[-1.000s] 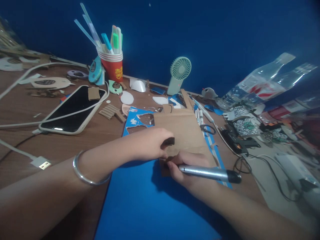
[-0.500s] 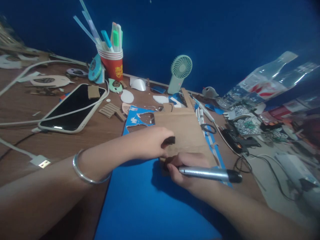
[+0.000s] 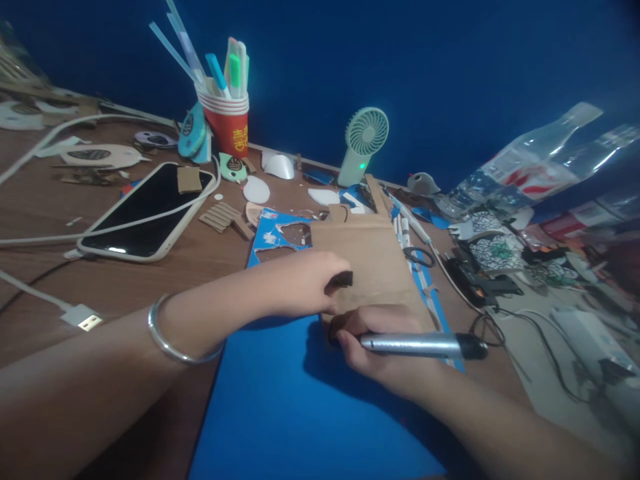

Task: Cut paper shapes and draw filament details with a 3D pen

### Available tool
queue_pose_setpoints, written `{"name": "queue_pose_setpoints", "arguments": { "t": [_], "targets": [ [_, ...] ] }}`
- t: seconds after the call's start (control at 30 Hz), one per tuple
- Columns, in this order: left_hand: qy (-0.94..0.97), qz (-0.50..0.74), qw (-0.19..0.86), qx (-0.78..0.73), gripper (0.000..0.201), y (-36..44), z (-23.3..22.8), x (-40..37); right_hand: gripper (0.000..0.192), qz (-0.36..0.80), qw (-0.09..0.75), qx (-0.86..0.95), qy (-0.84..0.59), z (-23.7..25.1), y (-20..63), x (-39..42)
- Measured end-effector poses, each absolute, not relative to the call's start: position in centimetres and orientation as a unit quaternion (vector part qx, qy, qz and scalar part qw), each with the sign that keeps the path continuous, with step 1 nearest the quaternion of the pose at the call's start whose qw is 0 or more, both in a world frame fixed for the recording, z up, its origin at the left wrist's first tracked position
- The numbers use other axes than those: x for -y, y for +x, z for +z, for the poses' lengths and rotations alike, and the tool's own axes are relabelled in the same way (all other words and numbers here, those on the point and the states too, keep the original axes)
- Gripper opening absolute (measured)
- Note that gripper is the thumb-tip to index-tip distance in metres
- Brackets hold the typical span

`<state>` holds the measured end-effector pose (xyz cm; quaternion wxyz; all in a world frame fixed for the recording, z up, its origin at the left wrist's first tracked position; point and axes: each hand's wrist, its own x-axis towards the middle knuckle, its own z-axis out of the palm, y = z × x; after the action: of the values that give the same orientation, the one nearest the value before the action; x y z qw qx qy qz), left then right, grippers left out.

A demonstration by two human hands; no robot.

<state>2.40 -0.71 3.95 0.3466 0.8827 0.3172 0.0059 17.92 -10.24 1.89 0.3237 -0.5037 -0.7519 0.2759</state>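
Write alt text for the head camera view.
The left hand presses a brown cardboard sheet onto a blue mat, while the right hand works a silver craft knife at its near edge.

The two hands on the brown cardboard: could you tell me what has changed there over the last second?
Hardly anything. The left hand presses on the brown cardboard as before, and the right hand keeps its grip on the silver pen at the sheet's near edge. Nothing was picked up or let go; the phone and red cup lie unchanged.
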Motion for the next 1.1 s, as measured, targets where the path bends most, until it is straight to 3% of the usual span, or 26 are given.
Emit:
{"name": "queue_pose_setpoints", "arguments": {
  "t": [0.13,0.87,1.1],
  "targets": [
    [0.883,0.000,0.343,-0.320,0.016,2.43,3.98,0.73,0.019,0.287,0.282,0.771,-0.494,2.85,18.00,10.05],
    [0.883,-0.004,0.338,-0.326,0.017,2.57,4.36,0.85,0.020,0.371,0.294,0.723,-0.503,2.77,18.07,10.11],
    [0.885,0.001,0.338,-0.319,0.016,2.52,4.27,0.79,0.030,0.331,0.382,0.620,-0.600,3.03,18.28,9.84]
  ]
}}
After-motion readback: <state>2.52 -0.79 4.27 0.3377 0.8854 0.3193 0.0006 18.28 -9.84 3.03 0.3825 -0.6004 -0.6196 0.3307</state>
